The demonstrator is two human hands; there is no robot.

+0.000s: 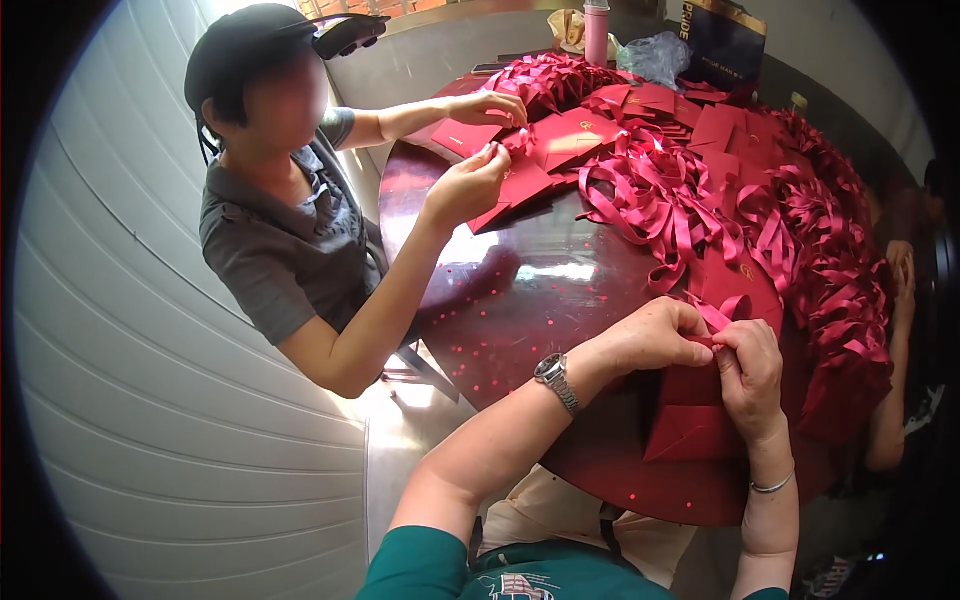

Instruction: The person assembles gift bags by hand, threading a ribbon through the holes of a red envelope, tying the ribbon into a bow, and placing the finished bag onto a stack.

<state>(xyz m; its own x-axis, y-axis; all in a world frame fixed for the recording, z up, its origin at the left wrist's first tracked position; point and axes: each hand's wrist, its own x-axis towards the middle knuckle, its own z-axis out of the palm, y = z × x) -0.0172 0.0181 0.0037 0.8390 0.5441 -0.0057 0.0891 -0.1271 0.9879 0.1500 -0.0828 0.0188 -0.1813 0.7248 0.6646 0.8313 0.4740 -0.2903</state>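
Note:
My left hand (652,338) and my right hand (748,372) meet at the near right of the round table. Both are closed, with fingertips pinched together on a red ribbon (722,314) whose loop rises above them. Under my hands lies a red paper bag (690,432), its folded bottom toward me. My right hand partly covers the bag, and the exact spot where ribbon and bag meet is hidden by my fingers. Just beyond, another red bag (745,285) with a small gold mark lies among loose ribbons (655,195).
Across the dark glossy table (560,300), a co-worker (290,230) handles ribbon over red bags (520,190). Heaps of ribboned bags (835,260) line the right side. At the back stand a pink bottle (596,35) and a dark carrier bag (725,48). Red dots are scattered on the tabletop.

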